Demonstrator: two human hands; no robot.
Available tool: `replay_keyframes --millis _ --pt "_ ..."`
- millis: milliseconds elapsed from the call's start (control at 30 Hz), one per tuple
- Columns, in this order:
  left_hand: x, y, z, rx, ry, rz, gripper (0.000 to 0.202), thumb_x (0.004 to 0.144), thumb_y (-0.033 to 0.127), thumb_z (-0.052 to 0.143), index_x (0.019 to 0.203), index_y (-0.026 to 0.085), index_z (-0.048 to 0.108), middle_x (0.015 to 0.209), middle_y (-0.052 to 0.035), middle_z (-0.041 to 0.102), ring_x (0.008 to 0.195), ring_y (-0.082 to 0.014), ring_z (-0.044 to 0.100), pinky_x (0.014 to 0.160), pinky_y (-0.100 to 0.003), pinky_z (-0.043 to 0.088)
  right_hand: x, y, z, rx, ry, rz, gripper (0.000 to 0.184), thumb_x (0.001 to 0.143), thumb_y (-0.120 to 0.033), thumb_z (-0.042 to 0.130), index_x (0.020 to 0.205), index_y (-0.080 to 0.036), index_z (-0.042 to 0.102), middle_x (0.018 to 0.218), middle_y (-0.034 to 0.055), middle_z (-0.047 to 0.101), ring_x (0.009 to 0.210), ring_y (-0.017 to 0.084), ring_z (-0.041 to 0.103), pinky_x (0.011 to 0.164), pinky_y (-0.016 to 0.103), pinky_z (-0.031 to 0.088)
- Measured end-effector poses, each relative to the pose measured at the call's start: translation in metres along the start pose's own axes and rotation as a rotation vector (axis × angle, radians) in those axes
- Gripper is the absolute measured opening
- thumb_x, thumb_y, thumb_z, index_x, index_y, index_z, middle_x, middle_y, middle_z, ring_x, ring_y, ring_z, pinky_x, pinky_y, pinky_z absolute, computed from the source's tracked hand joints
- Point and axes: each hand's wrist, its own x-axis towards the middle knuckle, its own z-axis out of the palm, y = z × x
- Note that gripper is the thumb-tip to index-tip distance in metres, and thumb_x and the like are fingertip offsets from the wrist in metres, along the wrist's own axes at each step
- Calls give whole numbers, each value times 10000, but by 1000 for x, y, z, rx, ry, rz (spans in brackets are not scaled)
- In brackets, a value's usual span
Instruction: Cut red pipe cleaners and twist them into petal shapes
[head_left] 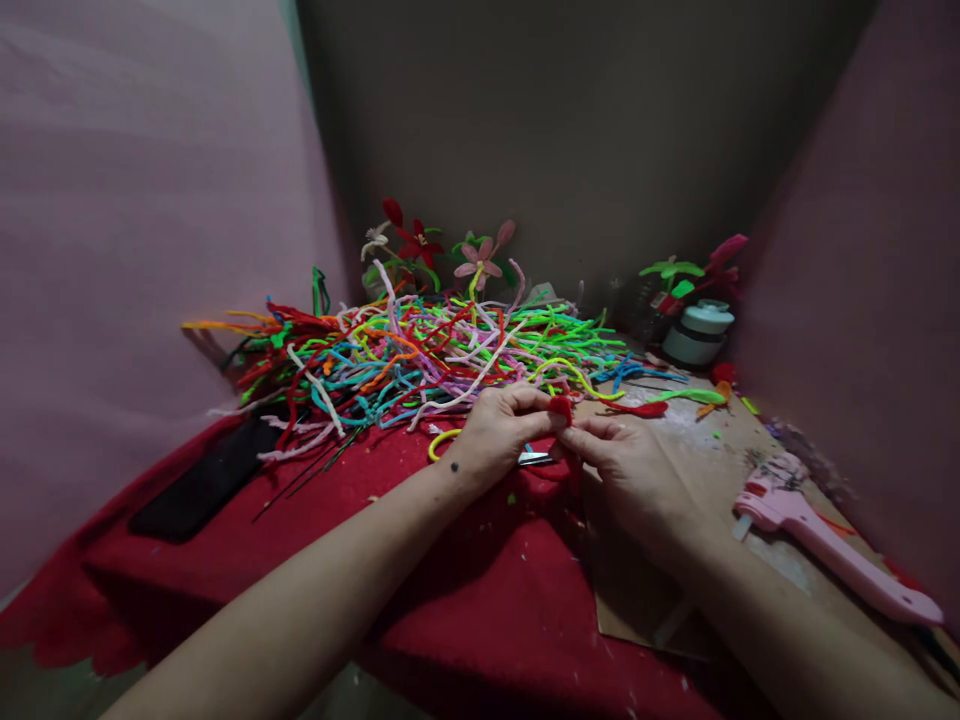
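Observation:
A small red fuzzy pipe-cleaner piece (560, 408) is pinched between the thumb and fingers of my left hand (499, 430). My right hand (637, 475) comes in from the other side, its thumb and index finger closed at the lower edge of the same red piece. Below and partly behind my left hand lie scissors (534, 459), with the blades and part of a yellow handle loop showing. The piece's exact shape is partly covered by my fingers.
Behind my hands spreads a tangled heap of colourful pipe cleaners (420, 350). Fuzzy flowers (480, 262) stand behind it. A black phone (202, 480) lies left on the red cloth (300, 590). Right are a pink glue gun (832, 545), cardboard (637, 600) and a lidded jar (697, 335).

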Motion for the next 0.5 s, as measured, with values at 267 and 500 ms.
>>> replay_keyframes --millis 267,500 --pt "5 -12 -3 -98 -70 -135 184 655 291 674 714 119 646 682 -9 597 645 -113 527 635 -240 423 -1 0 -2 -202 8 -151 268 696 -338 601 496 -166 552 494 -23 501 485 98 408 493 232 315" --pt "0 -6 7 16 49 -74 200 645 299 685 633 109 625 597 18 546 578 -85 463 600 -222 378 5 9 -6 -514 68 -300 266 743 -265 472 493 -176 489 461 -43 404 458 91 357 468 238 256"
